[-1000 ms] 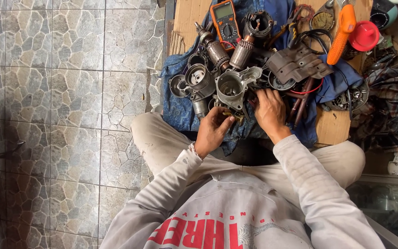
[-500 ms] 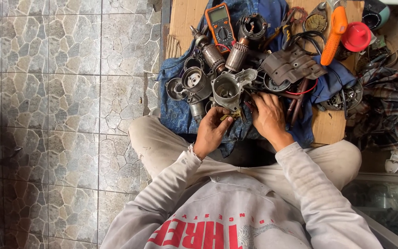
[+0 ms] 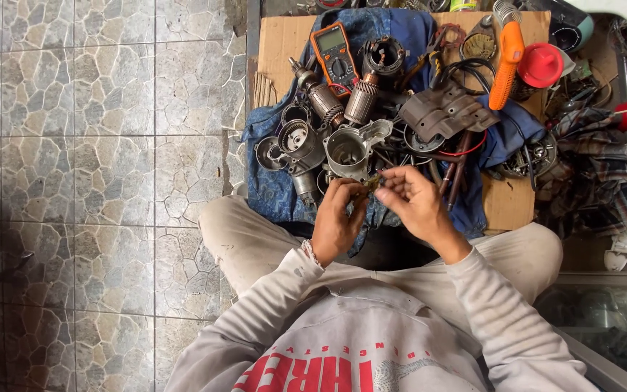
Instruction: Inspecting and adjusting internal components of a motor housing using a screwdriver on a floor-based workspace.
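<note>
Hands [image 3: 339, 218] [image 3: 415, 203] pinch small part [image 3: 373, 181].

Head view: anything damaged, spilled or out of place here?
Nothing spilled or visibly broken. Dismantled motor parts lie in a heap on the blue cloth: armatures, grey housing, multimeter. Left hand and right hand pinch a small part, too small to identify.

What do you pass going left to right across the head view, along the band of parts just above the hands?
Stone-pattern floor tiles → round grey gear housing → open metal motor casing → flat grey cover plate → orange tool handle → red round cap.
</note>
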